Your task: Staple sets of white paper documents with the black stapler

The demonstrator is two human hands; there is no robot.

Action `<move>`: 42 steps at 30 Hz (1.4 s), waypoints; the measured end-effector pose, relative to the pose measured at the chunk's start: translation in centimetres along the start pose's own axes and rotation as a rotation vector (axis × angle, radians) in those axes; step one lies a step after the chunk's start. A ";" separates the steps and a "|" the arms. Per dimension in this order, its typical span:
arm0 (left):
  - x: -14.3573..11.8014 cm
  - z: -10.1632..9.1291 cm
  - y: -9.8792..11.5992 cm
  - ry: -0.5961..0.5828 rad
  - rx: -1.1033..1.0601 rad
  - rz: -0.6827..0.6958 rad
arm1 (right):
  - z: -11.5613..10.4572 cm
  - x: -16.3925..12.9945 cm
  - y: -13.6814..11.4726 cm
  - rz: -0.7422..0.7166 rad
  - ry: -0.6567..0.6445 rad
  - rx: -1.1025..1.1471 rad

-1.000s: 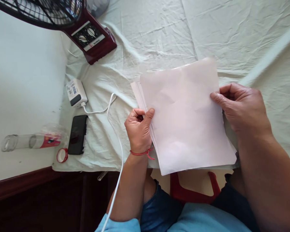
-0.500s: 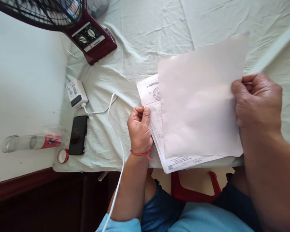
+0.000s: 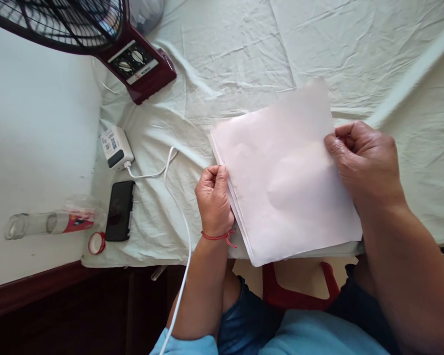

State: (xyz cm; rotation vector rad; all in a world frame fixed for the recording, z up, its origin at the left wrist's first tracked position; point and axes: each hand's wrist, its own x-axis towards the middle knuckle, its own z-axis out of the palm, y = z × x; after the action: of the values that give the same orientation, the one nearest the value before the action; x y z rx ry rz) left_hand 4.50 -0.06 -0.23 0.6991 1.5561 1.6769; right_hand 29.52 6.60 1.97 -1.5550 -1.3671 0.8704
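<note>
A stack of white paper sheets (image 3: pixel 284 182) lies on the pale green sheet (image 3: pixel 237 59) at the near edge of the bed, its top sheet blank side up. My left hand (image 3: pixel 214 199) grips the stack's left edge, thumb on top, a red string around the wrist. My right hand (image 3: pixel 366 162) pinches the top sheet at its right edge. The printed page seen earlier is covered.
A dark red fan base (image 3: pixel 140 64) stands at the far left. A white charger block (image 3: pixel 115 147) with its cable (image 3: pixel 177 197) trailing off the bed, a black phone (image 3: pixel 120 211), a clear bottle (image 3: pixel 48 223) and a red cap (image 3: pixel 96 242) lie at the left. A red stool (image 3: pixel 299 291) is below.
My right hand lifted the top sheet up and to the right, baring a printed page, then brought it back down flat onto the stack. My left hand stayed on the left edge.
</note>
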 end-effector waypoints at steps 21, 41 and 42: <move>-0.2 0.1 -0.3 0.016 0.070 0.122 | 0.2 0.4 0.7 0.051 -0.050 -0.019; -0.5 0.2 -0.3 0.003 -0.028 0.026 | 0.0 0.6 1.6 0.006 -0.032 0.001; -0.5 0.2 -0.3 0.012 -0.025 0.024 | 0.0 0.6 1.6 0.005 -0.043 0.002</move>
State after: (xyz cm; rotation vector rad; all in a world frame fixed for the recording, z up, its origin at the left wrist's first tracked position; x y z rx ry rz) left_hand 4.97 -0.33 -0.50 0.6984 1.5382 1.7184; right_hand 30.18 7.17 0.52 -1.5466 -1.3931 0.9125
